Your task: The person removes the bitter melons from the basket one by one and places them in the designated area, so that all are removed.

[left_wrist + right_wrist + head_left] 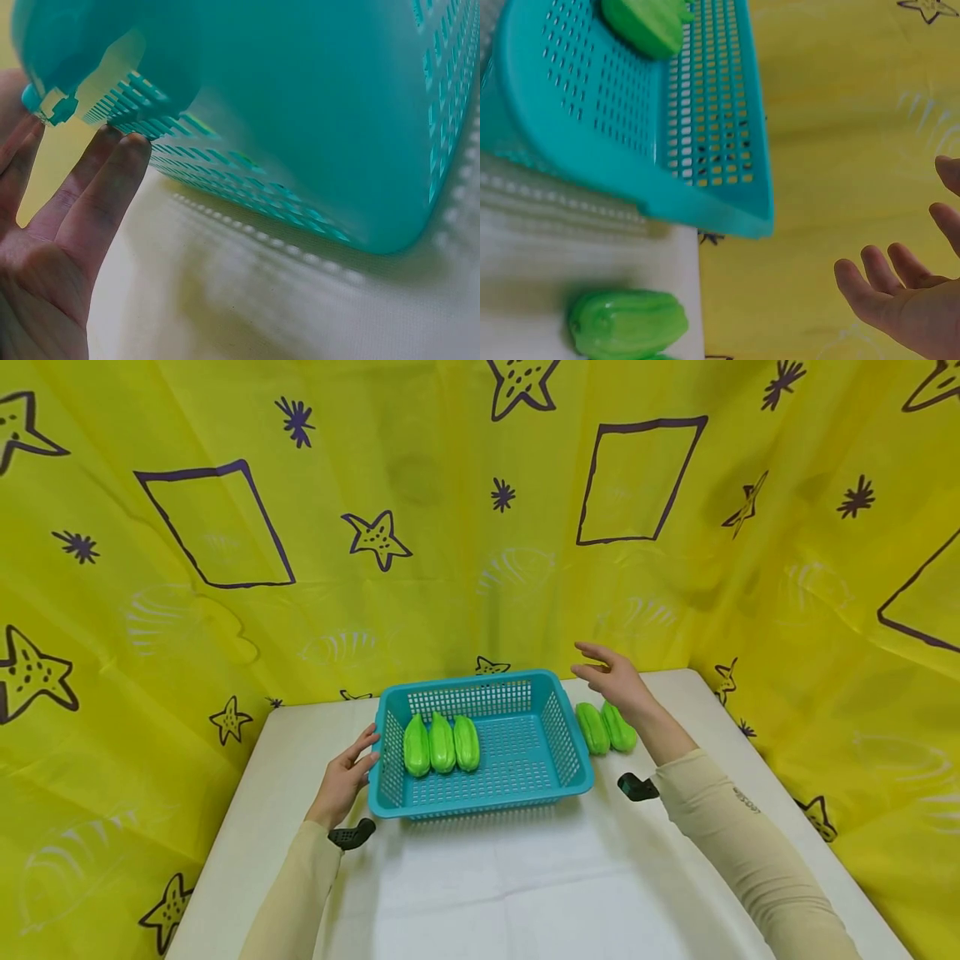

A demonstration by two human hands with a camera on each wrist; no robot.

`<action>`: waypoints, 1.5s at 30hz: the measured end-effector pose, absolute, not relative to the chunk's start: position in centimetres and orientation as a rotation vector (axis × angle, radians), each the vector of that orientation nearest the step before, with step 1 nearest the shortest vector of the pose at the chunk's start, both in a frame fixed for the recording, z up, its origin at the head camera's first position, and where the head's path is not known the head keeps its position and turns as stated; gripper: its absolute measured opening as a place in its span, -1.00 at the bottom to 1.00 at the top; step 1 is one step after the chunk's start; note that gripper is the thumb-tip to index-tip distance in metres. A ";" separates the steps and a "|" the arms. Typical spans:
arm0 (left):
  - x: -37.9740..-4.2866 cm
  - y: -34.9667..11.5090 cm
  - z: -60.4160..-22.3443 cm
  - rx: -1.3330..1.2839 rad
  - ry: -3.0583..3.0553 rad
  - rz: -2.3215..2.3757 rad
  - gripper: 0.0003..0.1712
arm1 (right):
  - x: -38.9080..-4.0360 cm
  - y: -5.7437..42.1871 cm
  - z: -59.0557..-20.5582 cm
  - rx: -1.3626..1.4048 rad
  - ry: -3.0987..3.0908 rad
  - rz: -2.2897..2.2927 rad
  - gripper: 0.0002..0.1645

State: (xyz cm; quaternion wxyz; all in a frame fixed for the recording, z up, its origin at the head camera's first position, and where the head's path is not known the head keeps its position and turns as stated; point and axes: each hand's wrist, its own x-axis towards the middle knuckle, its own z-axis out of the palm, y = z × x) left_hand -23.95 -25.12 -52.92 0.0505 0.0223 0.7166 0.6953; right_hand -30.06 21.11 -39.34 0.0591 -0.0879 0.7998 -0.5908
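Note:
A teal plastic basket [517, 747] with slotted walls stands on the white table. Three bright green, ridged, elongated fruit-like pieces [442, 744] lie side by side in its left half. At the basket's left end is my left hand [343, 785], its fingers extended against the outer wall near the handle opening, as the left wrist view [97, 210] shows. My right hand [621, 681] hovers with nothing in it, fingers spread, beyond the basket's right end. Below it, two more green pieces [594, 729] lie on the table, one partly behind the right forearm.
A yellow curtain [442, 610] with dark star and frame drawings hangs behind the table and along both sides. The white tabletop [480, 893] extends in front of the basket. Dark wrist devices [637, 787] stick out from both sleeves.

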 end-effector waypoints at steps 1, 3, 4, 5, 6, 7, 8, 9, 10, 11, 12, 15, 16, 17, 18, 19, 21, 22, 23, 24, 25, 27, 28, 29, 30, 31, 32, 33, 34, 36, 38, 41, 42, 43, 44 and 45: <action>-24.0 -25.1 -53.0 0.074 2.184 2.119 -0.36 | -30.1 20.9 -39.3 -0.268 2.423 -1.791 -0.29; -24.0 -25.1 -53.0 0.088 2.185 2.122 -0.34 | -30.2 20.5 -39.5 -0.276 2.420 -1.802 -0.29; -24.0 -25.1 -52.9 0.090 2.187 2.119 -0.34 | -30.2 20.3 -39.5 -0.289 2.416 -1.809 -0.29; -24.0 -25.1 -52.9 0.093 2.191 2.118 -0.34 | -30.1 20.0 -39.4 -0.299 2.409 -1.817 -0.30; -24.0 -25.1 -52.8 0.098 2.198 2.115 -0.35 | -30.1 19.8 -39.4 -0.312 2.402 -1.823 -0.29; -24.0 -25.0 -52.7 0.101 2.207 2.109 -0.35 | -29.9 19.6 -39.3 -0.322 2.390 -1.833 -0.29; -24.1 -25.0 -52.7 0.107 2.217 2.100 -0.36 | -29.8 19.3 -39.2 -0.335 2.380 -1.838 -0.29; -24.0 -25.0 -52.6 0.110 2.228 2.091 -0.36 | -29.7 19.1 -39.1 -0.347 2.369 -1.842 -0.30; -24.0 -25.0 -52.5 0.113 2.237 2.085 -0.37 | -29.6 18.9 -39.0 -0.359 2.360 -1.844 -0.30; -24.1 -24.9 -52.5 0.116 2.244 2.080 -0.37 | -29.5 18.7 -38.9 -0.370 2.352 -1.845 -0.30; -24.0 -24.9 -52.4 0.118 2.249 2.076 -0.37 | -29.4 18.5 -38.8 -0.383 2.344 -1.847 -0.30; -24.0 -24.9 -52.4 0.108 2.246 2.075 -0.36 | -29.2 18.0 -38.7 -0.399 2.317 -1.857 -0.29; -24.0 -24.9 -52.4 0.103 2.244 2.074 -0.36 | -29.3 17.8 -38.6 -0.403 2.305 -1.864 -0.28; -24.0 -24.8 -52.4 0.093 2.238 2.077 -0.36 | -29.3 17.7 -38.6 -0.398 2.290 -1.873 -0.28; -24.0 -24.8 -52.4 0.085 2.233 2.080 -0.37 | -29.3 17.5 -38.6 -0.391 2.268 -1.888 -0.27; -24.0 -24.8 -52.5 0.074 2.227 2.080 -0.37 | -29.4 17.3 -38.6 -0.384 2.247 -1.901 -0.27; -24.1 -24.8 -52.5 0.053 2.214 2.081 -0.38 | -29.5 16.9 -38.6 -0.362 2.213 -1.922 -0.28; -24.1 -24.8 -52.6 0.044 2.209 2.080 -0.38 | -29.5 16.7 -38.6 -0.349 2.200 -1.931 -0.29; -24.1 -24.8 -52.6 0.035 2.202 2.082 -0.39 | -29.6 16.4 -38.6 -0.339 2.188 -1.939 -0.30; -24.2 -24.8 -52.6 0.027 2.195 2.083 -0.40 | -29.6 16.2 -38.6 -0.338 2.172 -1.951 -0.30; -24.2 -24.8 -52.6 0.021 2.190 2.081 -0.40 | -29.7 16.0 -38.6 -0.335 2.163 -1.958 -0.31; -24.2 -24.8 -52.5 0.014 2.177 2.085 -0.42 | -29.8 15.5 -38.6 -0.333 2.143 -1.971 -0.32; -24.2 -24.7 -52.4 0.010 2.168 2.088 -0.42 | -29.9 15.2 -38.5 -0.336 2.133 -1.974 -0.32; -24.1 -24.7 -52.2 0.012 2.167 2.083 -0.42 | -30.0 15.0 -38.5 -0.336 2.115 -1.982 -0.32; -23.9 -24.6 -51.9 0.013 2.163 2.081 -0.42 | -30.1 14.8 -38.5 -0.331 2.105 -1.984 -0.32; -23.8 -24.5 -51.7 0.012 2.161 2.078 -0.43 | -30.2 14.5 -38.4 -0.323 2.095 -1.983 -0.32; -23.7 -24.4 -51.5 0.010 2.158 2.077 -0.43 | -30.3 14.3 -38.4 -0.321 2.086 -1.978 -0.31; -23.5 -24.4 -51.2 0.007 2.160 2.072 -0.43 | -30.4 14.0 -38.4 -0.309 2.078 -1.972 -0.31; -23.4 -24.3 -51.0 0.004 2.161 2.068 -0.43 | -30.5 13.7 -38.5 -0.301 2.076 -1.962 -0.31; -23.2 -24.2 -50.7 -0.002 2.165 2.064 -0.43 | -30.8 13.1 -38.6 -0.283 2.080 -1.939 -0.30; -23.0 -24.1 -50.5 -0.005 2.166 2.063 -0.44 | -31.1 12.5 -38.9 -0.277 2.093 -1.913 -0.30; -22.8 -24.2 -50.3 0.003 2.173 2.066 -0.44 | -31.7 11.7 -39.7 -0.305 2.176 -1.826 -0.27; -22.8 -24.2 -50.2 0.007 2.177 2.064 -0.44 | -31.9 11.5 -40.0 -0.323 2.200 -1.792 -0.26; -22.8 -24.2 -50.2 0.013 2.180 2.064 -0.44 | -32.1 11.3 -40.3 -0.340 2.226 -1.756 -0.24; -22.8 -24.2 -50.2 0.017 2.182 2.063 -0.44 | -32.3 11.1 -40.6 -0.356 2.248 -1.718 -0.23; -22.8 -24.2 -50.2 0.021 2.184 2.063 -0.44 | -32.5 11.0 -41.0 -0.371 2.267 -1.680 -0.22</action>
